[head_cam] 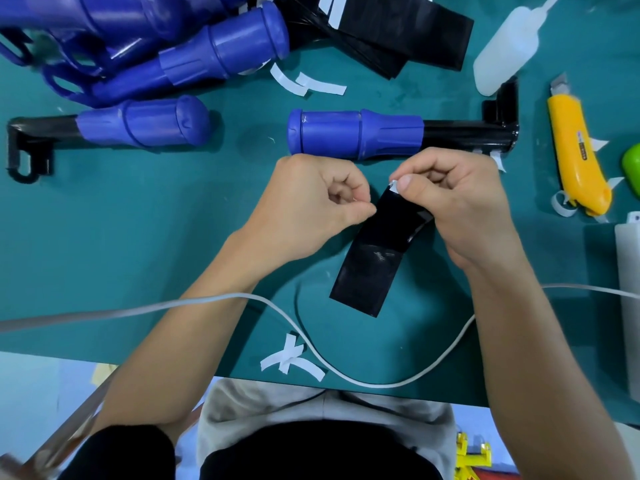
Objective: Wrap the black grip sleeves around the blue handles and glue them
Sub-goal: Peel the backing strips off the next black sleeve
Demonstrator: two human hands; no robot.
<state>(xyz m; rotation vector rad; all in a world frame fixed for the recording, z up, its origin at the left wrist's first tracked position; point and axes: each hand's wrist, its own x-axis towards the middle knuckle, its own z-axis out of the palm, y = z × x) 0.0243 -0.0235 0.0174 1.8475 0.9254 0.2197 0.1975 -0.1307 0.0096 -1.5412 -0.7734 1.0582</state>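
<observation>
My left hand (311, 199) and right hand (460, 199) pinching black grip sleeve (377, 254) at centre frame, blue handle (356, 135) just above

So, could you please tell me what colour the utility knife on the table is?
The knife is yellow, seen best in the head view.

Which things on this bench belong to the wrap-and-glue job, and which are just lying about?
In the job: black sleeve, pinched by left hand; its white backing strip, pinched by right hand; nearest blue handle; white squeeze bottle; spare sleeves.
Lying about: yellow knife; white cable; peeled strips; green object.
</observation>
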